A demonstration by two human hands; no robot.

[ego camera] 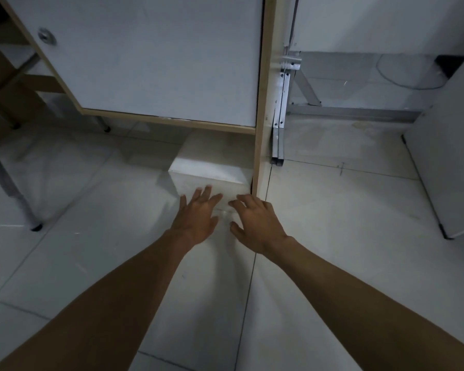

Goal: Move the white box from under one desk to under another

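The white box (210, 162) sits on the tiled floor, half tucked under a desk cabinet with a white door and wooden trim (150, 57). Its right side lies close against the desk's upright wooden panel (263, 108). My left hand (198, 215) is flat against the box's near face, fingers spread. My right hand (255, 218) is beside it at the box's lower right, fingers apart and slightly curled. Neither hand grips anything.
A round lock (46, 36) sits on the cabinet door. Metal desk legs (24, 204) stand at the left. Right of the panel is a folding metal bracket and frame (281, 108), a cable loop (410, 73) on the floor, and a white cabinet (450, 162).
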